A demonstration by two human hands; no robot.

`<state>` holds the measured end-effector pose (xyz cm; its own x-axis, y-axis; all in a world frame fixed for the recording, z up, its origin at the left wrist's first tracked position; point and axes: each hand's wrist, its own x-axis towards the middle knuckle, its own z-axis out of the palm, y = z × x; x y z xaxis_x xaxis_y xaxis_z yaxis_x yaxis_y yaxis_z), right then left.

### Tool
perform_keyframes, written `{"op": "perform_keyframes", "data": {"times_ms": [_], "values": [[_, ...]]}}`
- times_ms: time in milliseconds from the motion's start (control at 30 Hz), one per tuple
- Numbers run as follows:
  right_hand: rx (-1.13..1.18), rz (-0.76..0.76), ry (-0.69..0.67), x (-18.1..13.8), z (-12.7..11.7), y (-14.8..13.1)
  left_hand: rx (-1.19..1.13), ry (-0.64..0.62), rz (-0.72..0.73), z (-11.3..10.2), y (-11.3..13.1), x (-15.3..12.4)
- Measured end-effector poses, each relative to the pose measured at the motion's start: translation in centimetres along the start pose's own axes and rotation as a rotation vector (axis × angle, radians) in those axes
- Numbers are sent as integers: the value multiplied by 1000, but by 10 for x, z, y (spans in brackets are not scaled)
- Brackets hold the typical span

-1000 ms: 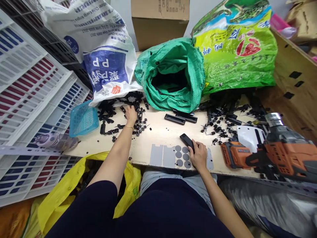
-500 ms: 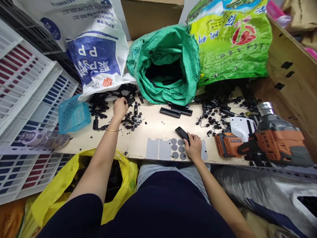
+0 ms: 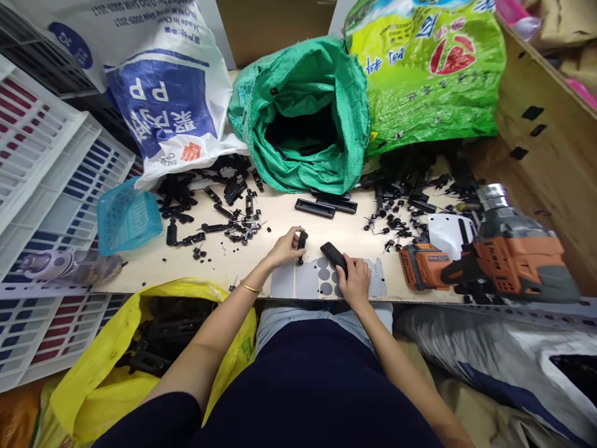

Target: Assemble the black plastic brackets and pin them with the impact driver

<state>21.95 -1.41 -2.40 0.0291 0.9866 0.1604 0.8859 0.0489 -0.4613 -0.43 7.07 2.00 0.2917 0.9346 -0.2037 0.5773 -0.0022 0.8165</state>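
Between the thumb and fingers of my left hand [image 3: 285,247] is a small black plastic part [image 3: 302,247], held upright above the bench. My right hand [image 3: 355,280] is closed around the lower end of a longer black plastic housing [image 3: 333,256], which slants up to the left. The two pieces are apart, with a short gap between them. Beneath my hands lies a grey sheet [image 3: 282,281] with round grey discs [image 3: 323,274]. Farther back, two long black housings [image 3: 314,208] lie side by side. My fingers hide part of each held piece.
A green sack [image 3: 298,177] stands open at the back. Small black parts [image 3: 242,227] and pins lie left, with more black parts [image 3: 396,221] right. An orange cordless power tool [image 3: 522,261] rests at right, a blue basket [image 3: 128,218] at left. A yellow bag [image 3: 93,373] hangs below the edge.
My left hand has moved right and toward me from the left pile, now with a small black part in it. My right hand still grips the black housing. The view has shifted slightly.
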Motion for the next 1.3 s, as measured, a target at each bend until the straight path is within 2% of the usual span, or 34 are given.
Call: {"op": "perform_keyframes", "data": {"times_ms": [100, 267, 433, 533, 633, 767, 867, 933, 1000, 1067, 1200, 1300], "values": [[-11, -7, -15, 0, 0, 0, -104, 54, -16, 20, -4, -2], [39, 4, -35, 1, -3, 2, -71, 119, -26, 36, -2, -3], [122, 87, -27, 3, -8, 6, 166, 152, -23, 43, -5, -17], [26, 87, -21, 4, -15, 2, 274, 272, 22, 56, -9, -25], [-67, 74, -100, 11, -24, -5, 362, 370, 89, 67, -11, -24], [-89, 10, -265, 30, -29, -13, 460, 269, 230, 64, -13, -17], [-106, -67, -322, 41, -25, -19, 519, 154, 410, 53, -17, -15], [-132, -73, -356, 42, -22, -23, 526, 106, 480, 50, -20, -13], [-146, -39, -393, 39, -21, -28, 474, 109, 466, 54, -21, -12], [-148, 18, -399, 33, -20, -31, 362, 177, 386, 65, -19, -10], [-67, 62, -319, 23, -14, -29, 235, 383, 227, 94, -10, -11], [70, 22, -251, 20, -5, -21, 246, 472, 189, 106, -6, -13]]}}
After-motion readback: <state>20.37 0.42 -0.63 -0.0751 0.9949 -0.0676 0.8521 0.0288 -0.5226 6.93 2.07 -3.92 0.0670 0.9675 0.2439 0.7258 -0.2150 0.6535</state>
